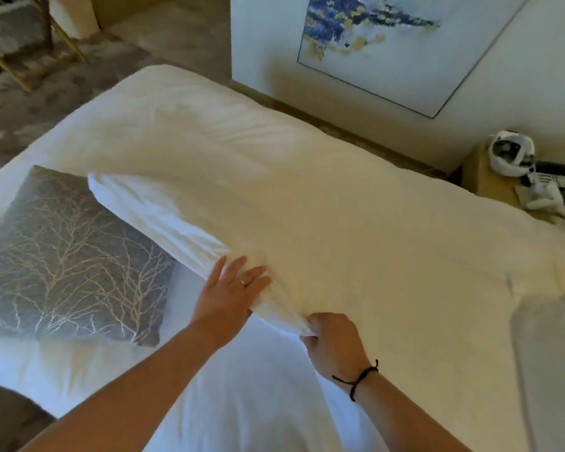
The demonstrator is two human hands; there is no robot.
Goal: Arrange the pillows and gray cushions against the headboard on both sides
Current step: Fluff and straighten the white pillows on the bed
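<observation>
At far left, a gray cushion (69, 256) patterned with pale branching lines lies flat on the white bed (242, 402), its right edge tucked just beneath a white pillow (307, 223). The pillow lies lengthwise across the bed, parallel to the wall. The left hand (230, 288), wearing a ring, rests open and flat with fingers spread on the pillow's near edge. Just to its right, the right hand (331, 344), a dark cord at its wrist, is closed in a pinch on the pillowcase's near corner. Above hangs a framed blue-and-yellow painting (392, 44). At far right, a nightstand (490, 181) carries blurred white and dark items.
</observation>
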